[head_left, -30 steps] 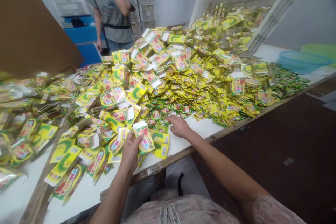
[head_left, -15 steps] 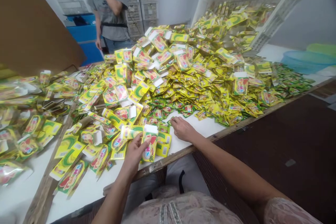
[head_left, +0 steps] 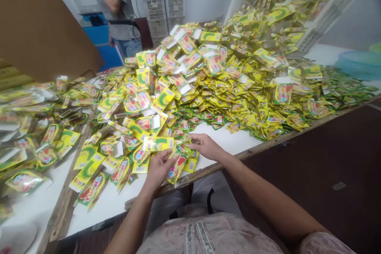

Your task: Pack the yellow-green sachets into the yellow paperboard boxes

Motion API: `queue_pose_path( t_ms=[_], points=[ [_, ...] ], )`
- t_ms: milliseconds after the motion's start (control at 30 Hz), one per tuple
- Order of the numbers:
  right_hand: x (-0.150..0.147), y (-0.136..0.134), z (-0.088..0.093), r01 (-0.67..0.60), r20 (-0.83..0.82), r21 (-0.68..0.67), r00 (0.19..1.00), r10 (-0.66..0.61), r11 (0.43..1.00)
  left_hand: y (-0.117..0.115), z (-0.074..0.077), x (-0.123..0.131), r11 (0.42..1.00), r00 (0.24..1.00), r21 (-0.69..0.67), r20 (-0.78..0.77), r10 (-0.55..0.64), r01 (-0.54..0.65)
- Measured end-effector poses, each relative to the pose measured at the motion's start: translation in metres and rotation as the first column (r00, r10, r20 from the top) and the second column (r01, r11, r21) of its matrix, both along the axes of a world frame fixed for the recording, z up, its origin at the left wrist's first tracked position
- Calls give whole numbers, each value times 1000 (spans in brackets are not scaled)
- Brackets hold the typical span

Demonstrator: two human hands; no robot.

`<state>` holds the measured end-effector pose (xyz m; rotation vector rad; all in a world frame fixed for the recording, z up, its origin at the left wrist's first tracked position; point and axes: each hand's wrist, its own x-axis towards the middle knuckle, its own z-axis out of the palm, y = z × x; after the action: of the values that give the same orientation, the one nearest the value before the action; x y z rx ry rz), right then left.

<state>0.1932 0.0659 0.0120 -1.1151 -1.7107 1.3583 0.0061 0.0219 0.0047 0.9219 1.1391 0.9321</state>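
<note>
My left hand (head_left: pixel 160 168) is closed around a small yellow printed carton (head_left: pixel 177 166), held tilted above the table's front edge. At the carton's upper end, my right hand (head_left: pixel 206 147) pinches a small green sachet (head_left: pixel 185 148). The sachet meets the carton's top; whether part of it is inside I cannot tell. Just behind my left hand lies another yellow carton (head_left: pixel 158 143) on its side. Beyond my hands rises a heap of yellow sachets (head_left: pixel 220 97), with green sachets (head_left: pixel 186 121) at its near foot.
A white plastic crate (head_left: pixel 323 24) lies tipped at the back right, spilling cartons and sachets. Wooden strips (head_left: pixel 64 202) edge the table. More cartons (head_left: pixel 47 154) lie at left, before a large brown cardboard box (head_left: pixel 44 27). A person (head_left: pixel 119 16) stands behind the table.
My right hand has come left from the table with a green sachet and now meets the carton. My left hand still holds the carton, now tilted more. The view has shifted slightly.
</note>
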Motion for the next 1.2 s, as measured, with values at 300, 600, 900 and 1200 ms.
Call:
queue_pose_path(
  t_ms=[300,600,900,1200],
  points=[
    [2,4,4,-133,277,32,954,119,991,-5,-14,6,995,996,-46,2,-89,89],
    [82,11,-20,335,725,503,338,-600,797,0,-2,9,973,995,-232,98,14,9],
    [78,6,-44,246,755,408,451,-476,879,7,-12,18,975,988,-171,34,152,-144],
    [-1,-12,-27,274,-370,-147,876,-310,950,4,-10,12,990,993,-93,38,111,-107]
  ],
)
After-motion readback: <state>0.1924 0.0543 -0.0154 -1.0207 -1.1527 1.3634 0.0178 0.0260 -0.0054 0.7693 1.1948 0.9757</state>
